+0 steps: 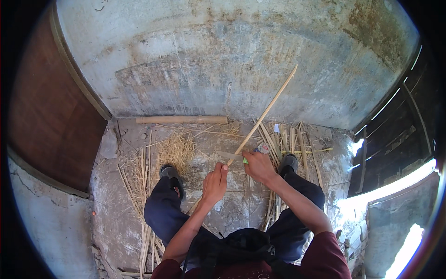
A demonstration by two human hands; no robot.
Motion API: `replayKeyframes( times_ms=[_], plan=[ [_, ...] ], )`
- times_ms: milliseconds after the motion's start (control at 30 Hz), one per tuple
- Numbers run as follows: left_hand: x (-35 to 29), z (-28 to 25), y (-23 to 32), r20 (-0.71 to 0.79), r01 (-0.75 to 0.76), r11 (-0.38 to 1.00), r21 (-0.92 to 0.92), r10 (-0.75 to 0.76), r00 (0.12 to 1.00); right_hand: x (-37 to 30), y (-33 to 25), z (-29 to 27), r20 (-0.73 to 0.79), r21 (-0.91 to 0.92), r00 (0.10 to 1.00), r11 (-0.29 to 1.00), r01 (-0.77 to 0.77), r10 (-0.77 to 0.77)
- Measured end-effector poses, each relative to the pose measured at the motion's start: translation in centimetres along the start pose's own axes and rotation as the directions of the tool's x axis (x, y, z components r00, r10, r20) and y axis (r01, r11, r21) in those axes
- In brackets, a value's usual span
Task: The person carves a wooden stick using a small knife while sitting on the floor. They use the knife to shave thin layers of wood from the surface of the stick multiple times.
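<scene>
My left hand [215,184] is closed round the lower end of a long, pale bamboo strip [266,110]. The strip slants up and to the right, its far end in front of the wall. In my right hand [259,166] is a knife [228,155], gripped by a handle of which only a bit of green shows. Its blade points left and crosses the strip just above my left fingers, seemingly touching it. Both hands are close together between my knees.
Curly shavings [175,151] are heaped by my left shoe [172,178]. A thick bamboo pole [182,119] lies along the wall's foot. Split strips [304,153] are scattered near my right shoe [288,163], more at left [145,172]. A stained wall [195,69] stands ahead, a brown door [55,107] left.
</scene>
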State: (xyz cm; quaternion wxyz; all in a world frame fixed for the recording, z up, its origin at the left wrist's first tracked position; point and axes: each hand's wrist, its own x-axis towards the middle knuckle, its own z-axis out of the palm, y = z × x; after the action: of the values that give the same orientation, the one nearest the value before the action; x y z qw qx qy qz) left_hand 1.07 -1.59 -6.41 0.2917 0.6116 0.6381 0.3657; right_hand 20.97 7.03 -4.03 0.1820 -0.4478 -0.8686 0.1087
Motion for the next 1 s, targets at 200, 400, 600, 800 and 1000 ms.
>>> replayKeyframes(
  times_ms=[200,400,600,800,1000],
  plan=[
    [-0.1,-0.1,1.6,-0.056,0.008,0.994,0.112,-0.001,0.998,0.8,0.9,0.3,-0.061,-0.045,0.997,0.998,-0.053,0.05],
    [0.0,0.0,1.6,-0.044,0.027,0.99,0.136,-0.021,0.999,2.0,3.2,-0.9,-0.121,-0.067,0.984,0.988,-0.142,0.133],
    [-0.1,0.0,1.4,-0.058,0.016,0.988,0.153,-0.007,0.998,3.1,5.3,-2.8,-0.228,-0.075,0.951,0.97,-0.23,0.208],
    [-0.3,0.1,1.5,-0.054,0.017,0.984,0.177,-0.007,0.999,3.7,6.6,-4.0,-0.262,-0.105,0.933,0.954,-0.28,0.245],
    [-0.7,-0.1,1.2,-0.072,-0.005,0.988,0.155,0.017,0.997,3.0,5.7,-4.1,-0.305,-0.089,0.939,0.977,-0.196,0.16]
  ],
)
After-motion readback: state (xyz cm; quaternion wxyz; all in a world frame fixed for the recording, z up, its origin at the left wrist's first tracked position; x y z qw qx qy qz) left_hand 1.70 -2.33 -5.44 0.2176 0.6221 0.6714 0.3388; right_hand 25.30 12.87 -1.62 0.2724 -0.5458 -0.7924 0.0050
